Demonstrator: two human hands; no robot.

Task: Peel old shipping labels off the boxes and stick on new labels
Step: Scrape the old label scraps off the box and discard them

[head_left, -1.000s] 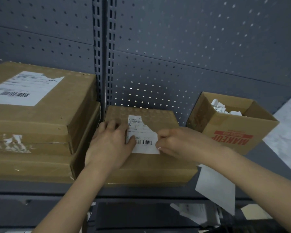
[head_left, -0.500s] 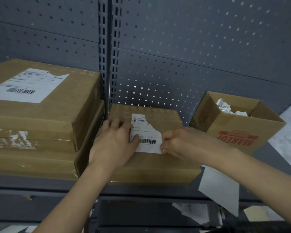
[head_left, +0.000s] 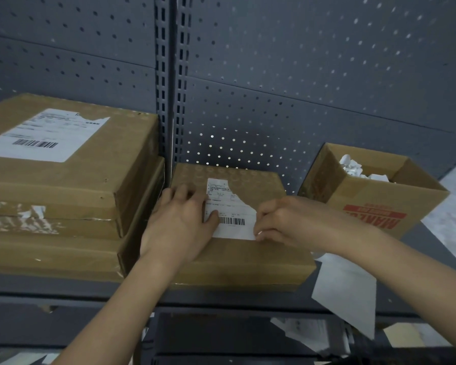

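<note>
Barely anything shifted: my left hand [head_left: 179, 222] lay flat, pinning the box [head_left: 242, 259]; my right hand [head_left: 282, 222] pinched the thin, tear-prone label [head_left: 231, 206] at its lower-right corner.

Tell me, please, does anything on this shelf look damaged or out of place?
Yes. The label on the middle box has its upper right corner torn away, and so does the label on the top left box. A loose white sheet hangs over the shelf edge.
</note>
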